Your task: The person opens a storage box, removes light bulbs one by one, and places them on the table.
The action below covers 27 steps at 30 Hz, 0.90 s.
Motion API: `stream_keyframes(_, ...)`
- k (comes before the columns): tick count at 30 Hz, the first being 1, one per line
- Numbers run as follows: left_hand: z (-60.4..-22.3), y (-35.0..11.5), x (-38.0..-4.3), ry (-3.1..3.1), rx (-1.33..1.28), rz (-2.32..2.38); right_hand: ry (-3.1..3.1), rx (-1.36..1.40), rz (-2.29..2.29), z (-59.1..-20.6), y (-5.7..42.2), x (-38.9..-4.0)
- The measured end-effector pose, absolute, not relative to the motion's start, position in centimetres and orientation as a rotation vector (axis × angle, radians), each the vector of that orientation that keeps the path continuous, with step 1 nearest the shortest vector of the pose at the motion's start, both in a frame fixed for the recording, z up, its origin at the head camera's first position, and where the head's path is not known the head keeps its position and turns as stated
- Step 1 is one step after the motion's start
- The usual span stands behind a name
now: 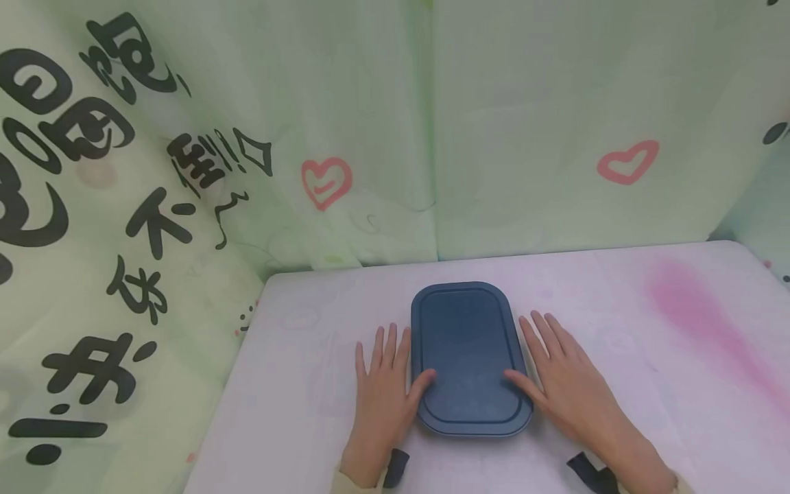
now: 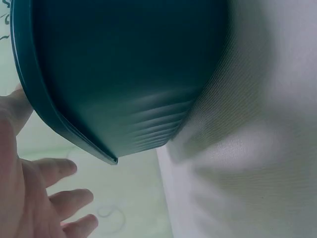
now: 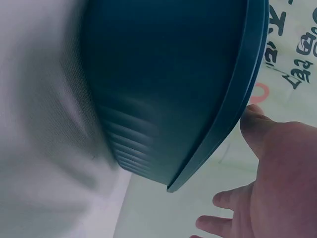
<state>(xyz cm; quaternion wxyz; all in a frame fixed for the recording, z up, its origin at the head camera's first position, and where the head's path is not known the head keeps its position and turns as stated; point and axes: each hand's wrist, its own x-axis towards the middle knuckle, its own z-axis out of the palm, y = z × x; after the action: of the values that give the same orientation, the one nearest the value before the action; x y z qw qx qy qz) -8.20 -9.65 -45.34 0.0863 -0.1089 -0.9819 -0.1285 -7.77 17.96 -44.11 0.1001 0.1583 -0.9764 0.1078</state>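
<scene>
A dark blue rectangular box [image 1: 470,353] with rounded corners and a flat lid lies lengthwise on the table. On its left is my left hand [image 1: 384,391], fingers spread and straight, thumb tip over the lid's edge. My right hand [image 1: 570,384] lies along the opposite side with extended fingers, its thumb likewise at the lid's rim. In the left wrist view, the box's side wall [image 2: 124,69] shows ribs near one end, and the thumb meets the lid rim. The right wrist view has the matching ribbed wall [image 3: 163,84], with that thumb at the rim. Inside the box is hidden.
The box stands on a pale table [image 1: 296,412] with a pink smear toward the right. Behind it hangs a light green curtain [image 1: 518,137] with red hearts. More curtain with large black characters [image 1: 92,370] borders the table's left side.
</scene>
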Motion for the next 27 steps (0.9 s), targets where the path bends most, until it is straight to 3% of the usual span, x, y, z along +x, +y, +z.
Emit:
stream_keyframes(17,-45.5,-9.9,-9.2,-2.867,-0.289,-0.712,-2.835,0.418,0.612,-43.6,17.8,-8.8)
stream_keyframes(27,-45.6,-9.8,-9.8,-2.869,-0.127,-1.169,-2.771,0.382,0.763,-44.4,18.0,-9.6)
